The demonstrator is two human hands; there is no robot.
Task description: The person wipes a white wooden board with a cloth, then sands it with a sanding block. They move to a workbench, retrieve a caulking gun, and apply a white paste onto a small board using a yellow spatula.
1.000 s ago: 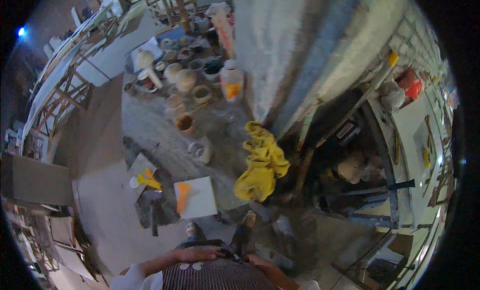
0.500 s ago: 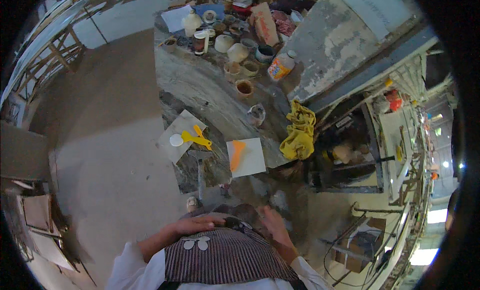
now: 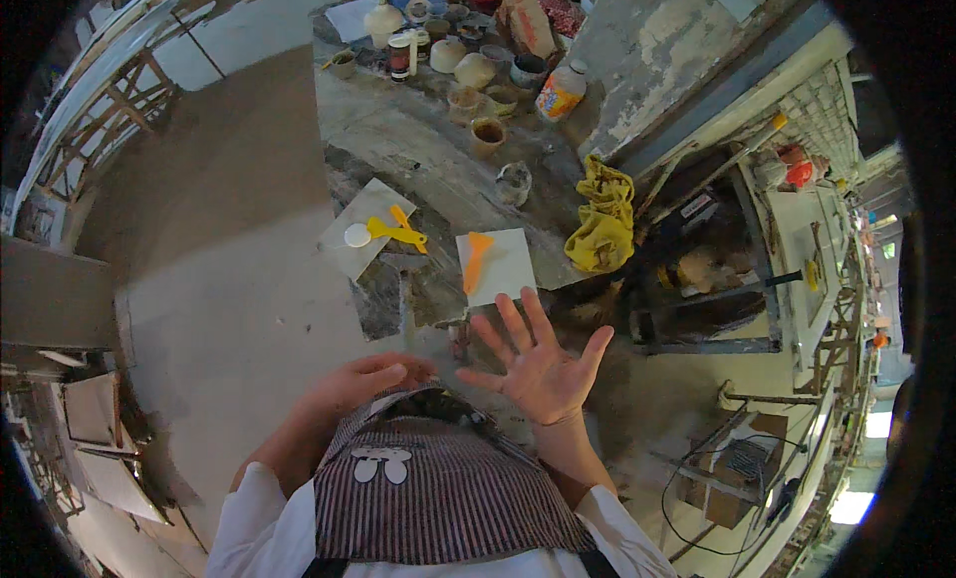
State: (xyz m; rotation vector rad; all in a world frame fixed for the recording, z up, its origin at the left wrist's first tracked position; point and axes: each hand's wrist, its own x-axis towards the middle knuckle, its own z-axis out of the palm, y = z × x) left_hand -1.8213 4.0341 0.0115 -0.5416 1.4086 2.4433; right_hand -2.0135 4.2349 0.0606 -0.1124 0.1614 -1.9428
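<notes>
My right hand [image 3: 548, 376] is raised in front of the apron, palm up, its fingers spread wide and nothing in it. At the upper left edge of the striped apron [image 3: 428, 503] lies my left hand [image 3: 373, 382], fingers stretched out together and fingertips partly hidden. The apron gapes in a dark fold beside it. Beyond my right hand, an orange scraper [image 3: 475, 261] rests on a white square tile [image 3: 506, 264] on the bench. To its left, a yellow scraper [image 3: 396, 233] and a round white disc [image 3: 358, 235] lie on another pale tile [image 3: 374, 202].
A crumpled yellow cloth [image 3: 601, 234] hangs at the bench's right edge. Farther back stand several cups, a brown cup [image 3: 487, 133] and a bottle with an orange label [image 3: 562, 92]. A dark open box [image 3: 712, 269] is on the right, a cardboard carton [image 3: 742, 468] below it.
My right hand has risen forward from beside the apron and turned palm up, fingers spread. My left hand has shifted slightly left and forward. The head view has tilted, so the bench sits higher.
</notes>
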